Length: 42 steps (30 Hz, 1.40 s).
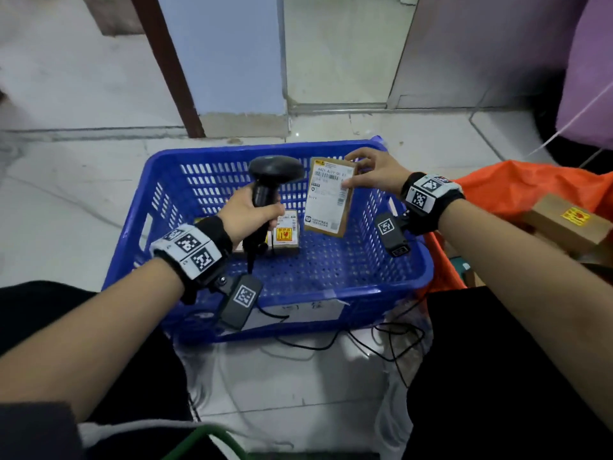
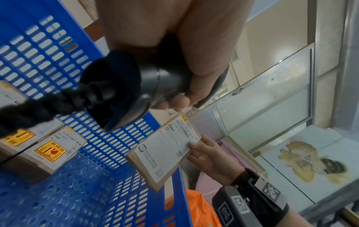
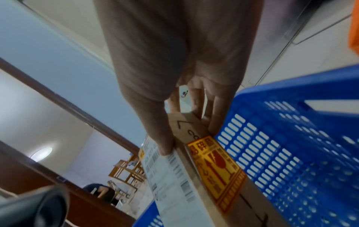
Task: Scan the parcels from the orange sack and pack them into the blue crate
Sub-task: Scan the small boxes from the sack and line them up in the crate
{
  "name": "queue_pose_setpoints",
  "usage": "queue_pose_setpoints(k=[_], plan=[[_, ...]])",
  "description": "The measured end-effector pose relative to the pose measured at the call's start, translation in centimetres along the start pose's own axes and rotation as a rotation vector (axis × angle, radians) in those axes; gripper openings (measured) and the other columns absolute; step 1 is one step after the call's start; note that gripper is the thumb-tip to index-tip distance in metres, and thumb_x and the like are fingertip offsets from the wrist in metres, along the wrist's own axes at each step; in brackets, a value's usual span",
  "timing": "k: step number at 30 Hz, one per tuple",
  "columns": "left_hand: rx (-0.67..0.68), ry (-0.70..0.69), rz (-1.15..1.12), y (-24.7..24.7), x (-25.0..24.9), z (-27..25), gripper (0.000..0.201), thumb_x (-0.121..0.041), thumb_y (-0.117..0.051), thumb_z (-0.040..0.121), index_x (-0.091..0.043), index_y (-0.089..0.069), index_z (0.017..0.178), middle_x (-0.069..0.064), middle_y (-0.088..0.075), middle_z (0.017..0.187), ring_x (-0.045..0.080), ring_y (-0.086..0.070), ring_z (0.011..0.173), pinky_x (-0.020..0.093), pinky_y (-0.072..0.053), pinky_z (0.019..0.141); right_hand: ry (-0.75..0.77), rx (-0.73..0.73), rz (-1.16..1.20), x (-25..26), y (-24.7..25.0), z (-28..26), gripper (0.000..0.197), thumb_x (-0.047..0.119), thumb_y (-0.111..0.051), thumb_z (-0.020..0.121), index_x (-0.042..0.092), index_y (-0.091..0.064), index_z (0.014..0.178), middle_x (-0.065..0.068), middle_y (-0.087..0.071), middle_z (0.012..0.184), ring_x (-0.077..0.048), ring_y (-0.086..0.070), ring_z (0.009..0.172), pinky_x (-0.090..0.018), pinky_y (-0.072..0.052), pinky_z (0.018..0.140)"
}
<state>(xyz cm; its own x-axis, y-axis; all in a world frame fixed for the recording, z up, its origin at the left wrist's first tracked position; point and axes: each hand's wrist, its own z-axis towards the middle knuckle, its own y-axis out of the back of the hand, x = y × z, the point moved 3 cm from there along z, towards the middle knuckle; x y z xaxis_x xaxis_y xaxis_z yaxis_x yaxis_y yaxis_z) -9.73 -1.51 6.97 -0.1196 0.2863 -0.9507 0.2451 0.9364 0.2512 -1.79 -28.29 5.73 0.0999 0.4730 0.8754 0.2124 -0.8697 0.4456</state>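
Note:
My right hand pinches the top edge of a flat cardboard parcel and holds it upright above the blue crate, white shipping label toward me. My left hand grips a black handheld scanner just left of the parcel, its head turned toward the label. In the left wrist view the scanner fills the centre and the parcel hangs beyond it. The right wrist view shows my thumb on the label and a yellow fragile sticker on the parcel. The orange sack lies right of the crate.
Two small boxes with yellow stickers sit on the crate floor, partly hidden behind my left hand. A brown box lies on the sack. Black cables trail over the tiled floor by the crate's near wall. A pillar stands behind the crate.

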Motion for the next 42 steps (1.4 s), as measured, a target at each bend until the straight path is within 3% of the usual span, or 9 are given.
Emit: queue_pose_setpoints(k=[4, 8, 11, 17, 20, 24, 29, 37, 42], plan=[[-0.036, 0.031, -0.033, 0.3, 0.9, 0.7, 0.015, -0.001, -0.064, 0.086, -0.012, -0.054, 0.085, 0.005, -0.055, 0.071, 0.011, -0.055, 0.052, 0.030, -0.050, 0.062, 0.017, -0.010, -0.033, 0.4, -1.7, 0.8, 0.048, 0.003, -0.081, 0.075, 0.013, -0.053, 0.113, -0.014, -0.065, 0.109, -0.029, -0.064, 0.103, -0.043, -0.056, 0.089], [-0.012, 0.031, -0.018, -0.1, 1.4, 0.2, 0.016, 0.000, -0.062, 0.087, -0.013, -0.053, 0.083, 0.005, -0.054, 0.070, 0.009, -0.054, 0.052, 0.028, -0.049, 0.059, 0.012, -0.005, -0.050, 0.8, -2.4, 0.9, 0.047, 0.005, -0.082, 0.073, 0.014, -0.054, 0.109, -0.007, -0.067, 0.101, -0.028, -0.066, 0.101, -0.046, -0.056, 0.089], [0.013, 0.031, -0.014, -0.6, 1.4, -0.3, 0.014, 0.000, -0.062, 0.088, -0.011, -0.053, 0.084, 0.005, -0.054, 0.070, 0.008, -0.055, 0.051, 0.023, -0.049, 0.055, 0.008, 0.010, -0.063, 0.6, -2.5, 1.1, 0.048, 0.008, -0.084, 0.071, 0.017, -0.055, 0.109, -0.012, -0.068, 0.108, -0.028, -0.066, 0.103, -0.047, -0.055, 0.091], [0.045, 0.039, -0.011, -0.8, 1.7, -1.0, 0.012, -0.003, -0.061, 0.089, -0.010, -0.052, 0.091, 0.002, -0.054, 0.071, 0.010, -0.055, 0.054, 0.019, -0.048, 0.053, -0.018, 0.058, -0.034, 0.6, -3.3, 0.7, 0.056, 0.004, -0.079, 0.076, 0.007, -0.052, 0.124, -0.018, -0.064, 0.119, -0.029, -0.065, 0.108, -0.045, -0.056, 0.091], [0.042, 0.042, 0.004, -0.7, 1.8, -1.1, 0.012, -0.003, -0.061, 0.089, -0.010, -0.052, 0.091, 0.001, -0.054, 0.070, 0.009, -0.055, 0.054, 0.019, -0.049, 0.053, -0.034, 0.057, 0.008, 0.3, -3.7, 0.6, 0.054, 0.002, -0.079, 0.076, 0.008, -0.052, 0.123, -0.015, -0.065, 0.116, -0.026, -0.066, 0.104, -0.039, -0.058, 0.087], [0.035, 0.038, 0.003, -0.7, 1.9, -1.1, 0.012, -0.003, -0.061, 0.089, -0.007, -0.052, 0.095, 0.002, -0.053, 0.068, 0.009, -0.053, 0.052, 0.020, -0.048, 0.053, -0.025, 0.059, 0.031, 0.0, -4.5, 0.6, 0.050, 0.001, -0.078, 0.077, 0.006, -0.052, 0.121, -0.011, -0.067, 0.107, -0.019, -0.067, 0.092, -0.026, -0.058, 0.073], [0.047, 0.025, 0.017, -0.7, 2.1, -1.2, 0.011, -0.003, -0.061, 0.089, -0.008, -0.052, 0.093, 0.001, -0.053, 0.068, 0.008, -0.053, 0.051, 0.021, -0.049, 0.055, -0.031, 0.076, 0.046, -0.5, -5.0, 1.1, 0.048, 0.001, -0.077, 0.077, 0.010, -0.053, 0.118, -0.010, -0.067, 0.107, -0.019, -0.068, 0.092, -0.026, -0.057, 0.072], [0.048, 0.030, 0.032, -0.5, 2.7, -0.8, 0.012, -0.002, -0.060, 0.088, -0.006, -0.051, 0.095, 0.003, -0.053, 0.071, 0.008, -0.054, 0.052, 0.021, -0.050, 0.056, -0.049, 0.104, 0.053, -1.2, -5.6, 1.9, 0.049, 0.004, -0.078, 0.076, 0.013, -0.053, 0.117, -0.012, -0.066, 0.113, -0.025, -0.067, 0.103, -0.040, -0.057, 0.088], [0.034, 0.048, 0.037, -0.4, 2.9, -0.7, 0.012, -0.003, -0.061, 0.088, -0.008, -0.051, 0.091, 0.004, -0.052, 0.068, 0.012, -0.053, 0.054, 0.026, -0.049, 0.059, -0.063, 0.102, 0.060, -1.3, -5.9, 2.2, 0.050, 0.004, -0.078, 0.076, 0.011, -0.052, 0.118, -0.014, -0.067, 0.114, -0.026, -0.067, 0.104, -0.043, -0.057, 0.090]])
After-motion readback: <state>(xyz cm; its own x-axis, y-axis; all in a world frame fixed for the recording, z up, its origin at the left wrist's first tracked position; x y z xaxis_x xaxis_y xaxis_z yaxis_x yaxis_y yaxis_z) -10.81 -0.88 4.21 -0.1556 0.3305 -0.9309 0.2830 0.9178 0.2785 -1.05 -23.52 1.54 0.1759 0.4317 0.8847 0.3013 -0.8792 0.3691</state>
